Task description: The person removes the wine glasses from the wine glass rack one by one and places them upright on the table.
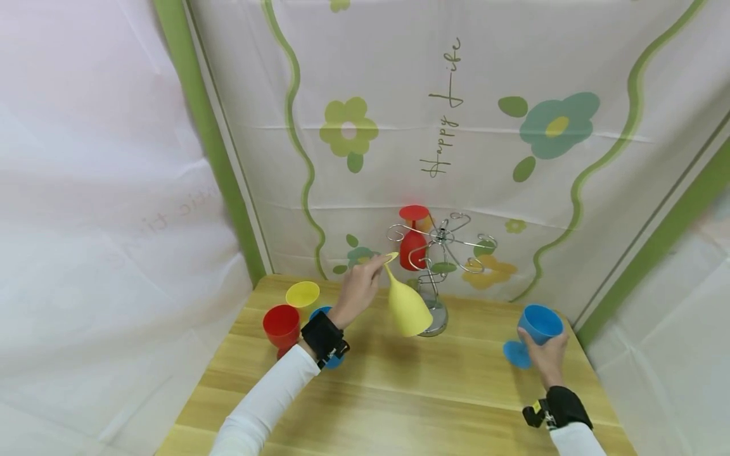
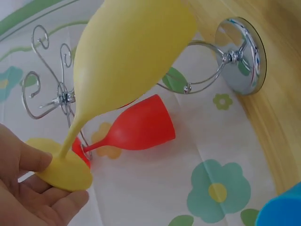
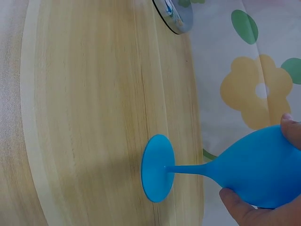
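Observation:
My left hand [image 1: 358,288] pinches the round foot of a yellow wine goblet [image 1: 407,307] between thumb and fingers. The goblet hangs tilted, bowl downward, in front of a chrome wire glass rack [image 1: 441,237]. On one of the rack's curled arms a red goblet [image 1: 413,248] hangs upside down; the left wrist view shows this red goblet [image 2: 141,125] beyond the yellow one. At the right, my right hand [image 1: 546,354] grips the bowl of a blue goblet [image 1: 538,322], whose foot [image 3: 158,168] points toward the left. Whether that foot touches the table I cannot tell.
Left of the rack stand a red goblet [image 1: 282,326], a yellow goblet [image 1: 303,293] and a blue goblet [image 1: 334,361], partly hidden by my left wrist. The wooden table [image 1: 399,418] ends at a patterned fabric wall [image 1: 376,76] behind, with more fabric at both sides.

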Available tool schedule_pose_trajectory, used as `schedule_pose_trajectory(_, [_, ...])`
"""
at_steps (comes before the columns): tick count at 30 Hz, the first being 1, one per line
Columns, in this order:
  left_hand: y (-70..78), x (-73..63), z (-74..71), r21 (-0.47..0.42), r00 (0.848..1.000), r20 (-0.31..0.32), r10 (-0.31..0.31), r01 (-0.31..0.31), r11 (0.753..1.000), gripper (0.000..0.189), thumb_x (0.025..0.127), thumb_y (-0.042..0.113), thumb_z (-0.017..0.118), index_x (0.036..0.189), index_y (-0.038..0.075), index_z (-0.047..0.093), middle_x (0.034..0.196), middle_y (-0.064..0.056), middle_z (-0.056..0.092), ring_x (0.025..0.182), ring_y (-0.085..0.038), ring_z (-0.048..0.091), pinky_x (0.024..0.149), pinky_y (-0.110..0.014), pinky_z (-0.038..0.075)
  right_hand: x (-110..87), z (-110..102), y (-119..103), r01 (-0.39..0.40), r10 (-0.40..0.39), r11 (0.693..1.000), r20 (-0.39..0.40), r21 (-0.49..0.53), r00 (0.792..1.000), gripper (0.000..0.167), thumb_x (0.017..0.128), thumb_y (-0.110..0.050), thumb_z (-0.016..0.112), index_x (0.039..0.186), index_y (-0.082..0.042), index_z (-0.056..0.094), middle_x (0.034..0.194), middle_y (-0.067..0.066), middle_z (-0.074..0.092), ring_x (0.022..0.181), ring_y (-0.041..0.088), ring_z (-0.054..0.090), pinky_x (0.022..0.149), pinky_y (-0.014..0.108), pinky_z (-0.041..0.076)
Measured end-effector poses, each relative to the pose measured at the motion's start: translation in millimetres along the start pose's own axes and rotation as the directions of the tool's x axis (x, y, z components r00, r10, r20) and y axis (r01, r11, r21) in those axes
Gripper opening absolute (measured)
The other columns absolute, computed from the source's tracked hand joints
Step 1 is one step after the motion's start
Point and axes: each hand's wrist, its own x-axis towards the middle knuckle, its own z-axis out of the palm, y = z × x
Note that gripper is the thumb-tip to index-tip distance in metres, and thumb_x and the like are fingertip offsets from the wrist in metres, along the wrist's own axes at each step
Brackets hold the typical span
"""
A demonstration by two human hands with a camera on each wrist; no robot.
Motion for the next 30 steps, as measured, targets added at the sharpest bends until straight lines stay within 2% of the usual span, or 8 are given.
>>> schedule_pose_trajectory(2, [-1.4,-4.1,1.6,-0.018,0.999,0.016,-0.042,0.042,0.999,0.035,0.103,0.003,0.057,0.135,0.011,0.067,0.083,-0.017,0.071,0.046,-0.012,0.031,0.046,-0.021,0.024,0.5,0,0,0.004,-0.004,1.000,-0.004,0.000,1.000,0.101,0.099,-0.026,0.066,0.160,-0.001,-0.010,0.159,0.038,0.008,0.147,0.060,0.016,0.120,0.072,0.018])
schedule_pose_trajectory(7, [-5.8,-14.4,5.9,-0.086,0.991,0.067,-0.120,0.125,0.988,0.035,0.102,0.001,0.056,0.135,0.005,0.066,0.060,-0.007,0.045,0.048,-0.007,0.026,0.048,-0.019,0.019,2.7,1,1,0.014,-0.014,1.000,-0.010,0.000,1.000,0.102,0.098,-0.026,0.067,0.160,-0.001,-0.010,0.160,0.037,0.008,0.147,0.059,0.017,0.120,0.072,0.019])
schedule_pose_trajectory(12, [-9.4,-22.2,14.6,-0.104,0.980,0.126,-0.154,0.167,0.981,0.031,0.103,0.004,0.056,0.132,0.002,0.067,0.064,0.001,0.043,0.049,-0.007,0.032,0.049,-0.018,0.022,4.3,1,1,0.012,-0.012,1.000,-0.010,0.006,1.000,0.103,0.098,-0.027,0.068,0.160,-0.003,-0.010,0.160,0.036,0.009,0.148,0.058,0.017,0.121,0.071,0.019])
schedule_pose_trajectory(19, [-8.0,-30.8,24.6,-0.120,0.972,0.156,-0.178,0.197,0.973,0.015,0.102,0.003,0.056,0.108,0.000,0.070,0.064,0.001,0.041,0.051,-0.008,0.033,0.051,-0.018,0.024,2.4,2,2,0.034,-0.033,0.999,-0.020,0.018,0.999,0.102,0.098,-0.023,0.068,0.160,-0.002,-0.009,0.160,0.036,0.009,0.147,0.059,0.017,0.121,0.071,0.019])
schedule_pose_trajectory(23, [-6.5,-36.6,30.0,-0.157,0.953,0.217,-0.212,0.248,0.956,0.015,0.103,0.005,0.056,0.107,-0.001,0.069,0.064,-0.001,0.041,0.051,-0.010,0.033,0.051,-0.019,0.024,1.1,2,3,0.037,-0.036,0.999,-0.035,0.019,0.999,0.103,0.096,-0.022,0.070,0.161,-0.003,-0.007,0.161,0.036,0.011,0.148,0.058,0.018,0.121,0.071,0.020])
schedule_pose_trajectory(25, [-5.6,-40.7,33.3,-0.204,0.935,0.267,-0.232,0.290,0.935,0.018,0.103,0.005,0.055,0.113,-0.002,0.069,0.065,-0.006,0.050,0.052,-0.011,0.042,0.051,-0.018,0.030,1.2,2,3,0.037,-0.037,0.999,-0.037,0.018,0.999,0.102,0.096,-0.023,0.070,0.161,-0.002,-0.007,0.161,0.037,0.011,0.147,0.059,0.018,0.120,0.072,0.020])
schedule_pose_trajectory(27, [-4.9,-45.6,37.2,-0.273,0.906,0.330,-0.265,0.360,0.892,0.023,0.103,0.004,0.055,0.120,-0.004,0.068,0.074,-0.013,0.062,0.059,-0.014,0.054,0.053,-0.018,0.040,0.6,2,3,0.043,-0.043,0.999,-0.037,0.022,0.998,0.102,0.096,-0.024,0.070,0.161,-0.002,-0.007,0.161,0.037,0.011,0.147,0.059,0.018,0.120,0.072,0.020])
schedule_pose_trajectory(30, [-4.0,-54.9,43.3,-0.389,0.840,0.436,-0.322,0.498,0.775,0.028,0.104,0.005,0.053,0.128,-0.005,0.064,0.098,-0.020,0.072,0.080,-0.022,0.071,0.063,-0.025,0.059,-0.1,3,4,0.080,-0.078,0.996,-0.048,0.035,0.996,0.102,0.096,-0.026,0.070,0.161,-0.002,-0.005,0.161,0.038,0.012,0.146,0.060,0.019,0.120,0.073,0.019])
